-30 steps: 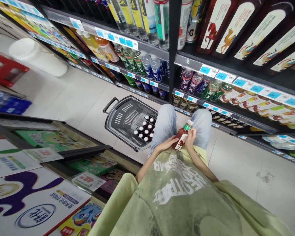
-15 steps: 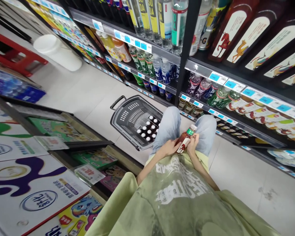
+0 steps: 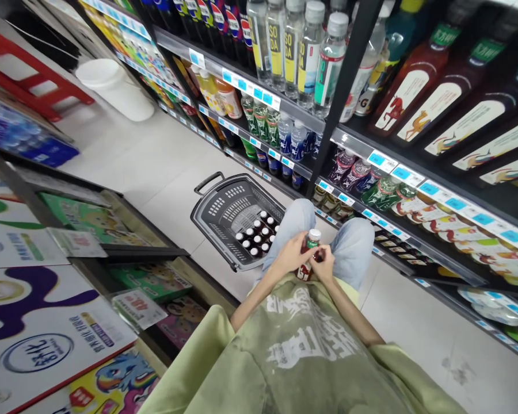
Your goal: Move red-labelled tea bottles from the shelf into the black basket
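A small bottle of dark red drink [image 3: 303, 272] with a green neck band and a white cap stands nearly upright between my thighs, close to my shirt. My left hand [image 3: 294, 255] is closed round its upper part from the left, the thumb across the front. From the right, my right hand [image 3: 323, 264] has its fingers bunched against the bottle just under the green band. The fingers partly cover the front label. To the left of my knees, a black shopping basket [image 3: 211, 217] on the floor holds several dark bottles with white caps [image 3: 256, 232].
A drinks shelf [image 3: 302, 168] runs along the far side and right, with large red bottles [image 3: 403, 98] and soda bottles [image 3: 309, 49]. Boxed goods [image 3: 47, 333] fill a display at the left. A white bucket [image 3: 116, 89] and red stool [image 3: 30, 75] stand at the back left.
The bottle has shifted slightly left and turned more upright. My left hand has moved up towards its neck, and my right hand has come down from the green band to the side.
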